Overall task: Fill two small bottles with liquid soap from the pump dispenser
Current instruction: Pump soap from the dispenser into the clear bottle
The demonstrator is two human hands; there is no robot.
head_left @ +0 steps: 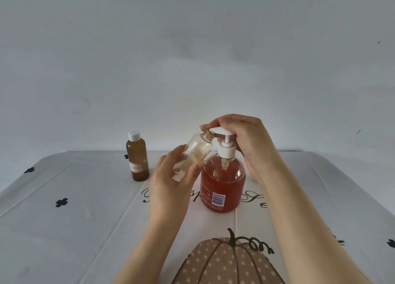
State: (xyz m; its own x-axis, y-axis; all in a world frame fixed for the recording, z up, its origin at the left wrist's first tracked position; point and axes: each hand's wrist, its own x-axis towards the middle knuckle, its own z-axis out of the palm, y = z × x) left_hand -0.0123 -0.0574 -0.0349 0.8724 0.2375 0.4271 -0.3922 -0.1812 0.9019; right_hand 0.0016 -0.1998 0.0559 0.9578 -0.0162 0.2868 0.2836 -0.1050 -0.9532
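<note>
Plain grey-white wall (192, 48), white tablecloth (64, 219) w/ pumpkin print (224, 262), soft even light

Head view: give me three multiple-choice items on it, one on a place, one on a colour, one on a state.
1. The capped brown bottle stands: A) left of the pump dispenser B) right of it C) on top of it.
2. The dispenser's soap is: A) blue B) orange-red C) green.
3. The clear bottle is: A) capped B) lying flat C) uncapped, tilted, held in the left hand.
Key: 1A, it stands apart at the left; 2B, seen through the clear wall; 3C, its bare threaded neck meets the nozzle.
</note>
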